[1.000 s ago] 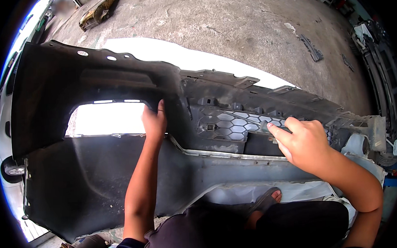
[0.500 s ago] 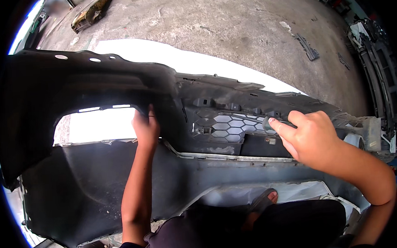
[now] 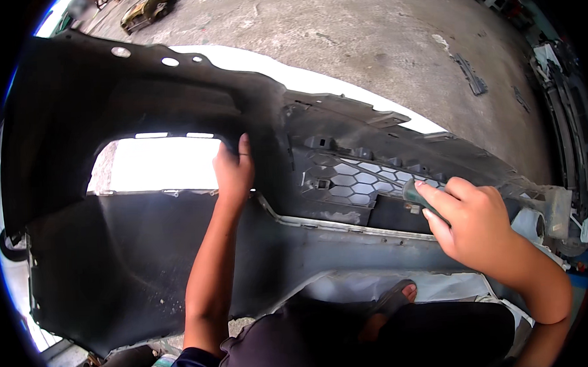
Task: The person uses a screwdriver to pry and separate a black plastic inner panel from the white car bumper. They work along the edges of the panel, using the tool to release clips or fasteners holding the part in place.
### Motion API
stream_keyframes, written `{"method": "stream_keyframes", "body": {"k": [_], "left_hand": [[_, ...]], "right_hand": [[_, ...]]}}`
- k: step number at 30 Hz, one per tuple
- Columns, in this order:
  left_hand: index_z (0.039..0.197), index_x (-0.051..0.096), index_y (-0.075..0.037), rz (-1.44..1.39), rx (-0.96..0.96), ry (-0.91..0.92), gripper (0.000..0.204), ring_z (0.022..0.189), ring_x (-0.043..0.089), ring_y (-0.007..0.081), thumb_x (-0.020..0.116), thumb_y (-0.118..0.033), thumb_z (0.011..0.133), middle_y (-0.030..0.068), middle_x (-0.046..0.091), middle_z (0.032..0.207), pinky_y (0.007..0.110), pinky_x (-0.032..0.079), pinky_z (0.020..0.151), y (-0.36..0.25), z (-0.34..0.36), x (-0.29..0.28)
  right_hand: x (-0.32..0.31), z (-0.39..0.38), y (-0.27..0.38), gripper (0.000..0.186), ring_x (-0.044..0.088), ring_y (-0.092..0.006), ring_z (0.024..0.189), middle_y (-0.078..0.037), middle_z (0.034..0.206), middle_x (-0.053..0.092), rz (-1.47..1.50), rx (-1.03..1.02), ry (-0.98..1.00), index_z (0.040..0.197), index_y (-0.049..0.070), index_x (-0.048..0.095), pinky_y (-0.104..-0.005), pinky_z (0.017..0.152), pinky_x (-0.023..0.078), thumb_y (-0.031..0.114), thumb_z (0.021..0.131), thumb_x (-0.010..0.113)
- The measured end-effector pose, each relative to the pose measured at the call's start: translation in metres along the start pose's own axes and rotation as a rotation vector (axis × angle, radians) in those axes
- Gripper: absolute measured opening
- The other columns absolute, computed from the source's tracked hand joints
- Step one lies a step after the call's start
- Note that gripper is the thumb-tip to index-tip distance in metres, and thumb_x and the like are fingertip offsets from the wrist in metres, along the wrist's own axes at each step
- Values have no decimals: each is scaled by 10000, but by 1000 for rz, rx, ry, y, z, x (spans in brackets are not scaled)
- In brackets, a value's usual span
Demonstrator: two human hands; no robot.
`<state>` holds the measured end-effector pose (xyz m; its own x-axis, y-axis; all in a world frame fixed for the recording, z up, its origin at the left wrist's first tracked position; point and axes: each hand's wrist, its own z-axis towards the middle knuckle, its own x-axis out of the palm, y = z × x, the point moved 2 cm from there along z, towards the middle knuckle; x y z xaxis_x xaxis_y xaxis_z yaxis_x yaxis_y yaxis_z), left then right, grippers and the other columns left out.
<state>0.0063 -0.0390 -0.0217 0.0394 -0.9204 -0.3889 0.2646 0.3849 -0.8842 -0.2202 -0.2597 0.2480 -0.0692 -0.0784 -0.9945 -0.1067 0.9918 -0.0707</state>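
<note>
Left hand [image 3: 233, 176] was closed on the edge of a big dark car bumper [image 3: 146, 255], at the right end of its opening; thumb up, other fingers partly hidden. Bumper lay under both hands and ran out past each side. Right hand [image 3: 473, 218] was wrapped around a tool [image 3: 411, 191] with a grey-green end, index fingertip on that end. Mesh grille [image 3: 353, 184] was between the hands, just left of the tool; couldn't tell whether they touched. White sheet [image 3: 249, 62] showed beyond both hands, concrete floor [image 3: 366, 36] farther out. Sandaled foot [image 3: 396, 294] was below-left of the right hand.
</note>
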Motion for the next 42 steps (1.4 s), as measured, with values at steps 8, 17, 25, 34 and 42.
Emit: {"method": "stream_keyframes", "body": {"k": [8,17,25,34,42], "left_hand": [[946,604,57,22,-39,17,278,706,660,441,611,-221,966,245,658,719,441,510,635,-2,-9,0],[895,581,54,-1,-54,25,246,694,626,471,618,-183,952,258,639,708,471,488,609,-5,-11,1],[883,577,58,9,-62,23,253,681,623,471,626,-181,947,254,632,687,478,482,597,-6,-13,-1],[854,563,64,70,-82,47,278,676,619,481,631,-190,944,266,626,679,487,484,600,-11,-13,-1],[857,562,66,71,-151,83,281,704,624,486,630,-193,942,274,635,708,490,494,618,-14,-13,-4]], "right_hand": [[7,33,40,444,588,-156,503,-50,697,560,-224,-283,54,1136,70,710,-306,389,413,151,701,678],[12,50,54,405,567,-134,511,-50,702,580,-383,-380,33,1089,64,733,-272,409,389,129,691,701],[9,63,76,415,508,-130,509,-11,674,515,-457,-429,-21,1058,72,747,-273,436,351,133,651,689],[5,66,84,406,504,-137,507,-27,671,521,-496,-434,3,1051,67,746,-277,444,353,122,652,701],[9,67,85,354,491,-139,507,-51,676,540,-491,-444,-21,1012,53,753,-276,440,343,117,666,710]]}}
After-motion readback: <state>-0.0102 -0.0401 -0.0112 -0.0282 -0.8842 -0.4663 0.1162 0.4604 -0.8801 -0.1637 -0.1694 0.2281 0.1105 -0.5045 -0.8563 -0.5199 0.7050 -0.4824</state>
